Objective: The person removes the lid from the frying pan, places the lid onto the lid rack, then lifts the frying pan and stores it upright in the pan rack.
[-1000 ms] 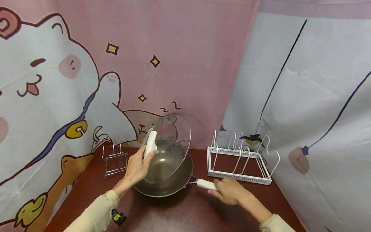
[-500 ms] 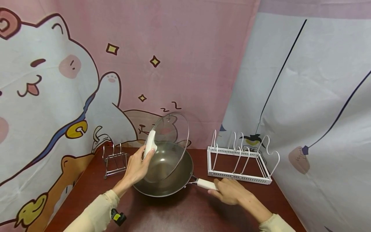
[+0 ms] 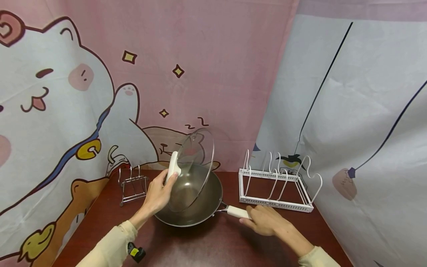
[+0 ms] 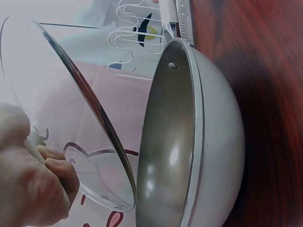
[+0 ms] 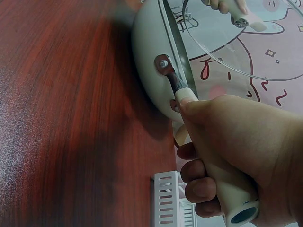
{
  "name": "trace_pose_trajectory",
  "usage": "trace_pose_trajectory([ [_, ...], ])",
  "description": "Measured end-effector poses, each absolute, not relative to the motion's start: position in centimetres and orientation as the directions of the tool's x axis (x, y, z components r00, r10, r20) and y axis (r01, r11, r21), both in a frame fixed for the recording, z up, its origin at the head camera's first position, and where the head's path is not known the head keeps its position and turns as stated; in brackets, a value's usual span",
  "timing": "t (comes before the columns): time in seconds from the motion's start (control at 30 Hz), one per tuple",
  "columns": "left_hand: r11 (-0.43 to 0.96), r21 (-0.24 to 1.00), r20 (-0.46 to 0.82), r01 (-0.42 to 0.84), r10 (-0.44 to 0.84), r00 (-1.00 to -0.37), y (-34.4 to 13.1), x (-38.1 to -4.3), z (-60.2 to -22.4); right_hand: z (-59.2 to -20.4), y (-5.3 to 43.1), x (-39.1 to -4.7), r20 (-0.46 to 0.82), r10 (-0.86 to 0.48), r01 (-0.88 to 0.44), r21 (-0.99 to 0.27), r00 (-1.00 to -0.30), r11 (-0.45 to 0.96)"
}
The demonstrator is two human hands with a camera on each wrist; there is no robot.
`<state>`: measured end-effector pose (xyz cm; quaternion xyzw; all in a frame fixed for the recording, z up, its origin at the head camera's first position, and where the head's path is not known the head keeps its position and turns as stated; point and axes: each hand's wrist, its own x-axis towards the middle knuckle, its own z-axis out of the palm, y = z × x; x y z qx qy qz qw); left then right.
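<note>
A deep pan [image 3: 200, 211] with a grey-brown inside and pale outside sits on the dark red table. Its cream handle [image 5: 213, 165] points right, and my right hand [image 3: 267, 220] grips it, fingers wrapped around. Above the pan, my left hand [image 3: 158, 193] holds a clear glass lid [image 3: 203, 159] by its white upright knob [image 3: 173, 167]. The lid is tilted steeply, its metal rim [image 4: 94, 104] facing the pan opening in the left wrist view. Whether the lid's lower edge touches the pan, I cannot tell.
At the back right stands a white rack [image 3: 277, 202] with several curved wire dividers. A small metal wire rack [image 3: 133, 185] stands at the back left. A patterned cloth [image 3: 233, 74] hangs behind the table [image 3: 200, 248].
The lid has turned further upright in my left hand, its far rim swinging left and looking narrower. My right hand and the pan have stayed in place.
</note>
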<state>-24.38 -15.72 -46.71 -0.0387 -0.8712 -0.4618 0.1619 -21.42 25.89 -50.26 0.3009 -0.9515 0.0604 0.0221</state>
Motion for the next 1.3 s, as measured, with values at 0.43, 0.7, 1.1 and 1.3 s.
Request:
trace_pose_trajectory([
  [0.43, 0.445, 0.876, 0.244, 0.185, -0.078, -0.967, -15.05, -24.14, -46.60, -50.07, 26.15, -21.27, 0.067, -0.562, -0.566, -0.107, -0.825, 0.818],
  [0.7, 0.426, 0.887, 0.238, 0.180, -0.089, -0.967, -14.91, -23.97, -46.69, -50.32, 26.13, -21.35, 0.060, -0.565, -0.568, -0.113, -0.823, 0.815],
  [1.1, 0.293, 0.948, 0.159, 0.122, -0.105, -0.982, -14.79, -23.75, -46.63, -50.36, 25.94, -21.49, 0.076, -0.571, -0.576, -0.108, -0.817, 0.810],
  [1.3, 0.151, 0.985, 0.090, 0.079, -0.067, -0.994, -14.90, -23.83, -46.58, -50.34, 25.86, -21.48, 0.074, -0.571, -0.576, -0.113, -0.818, 0.810],
])
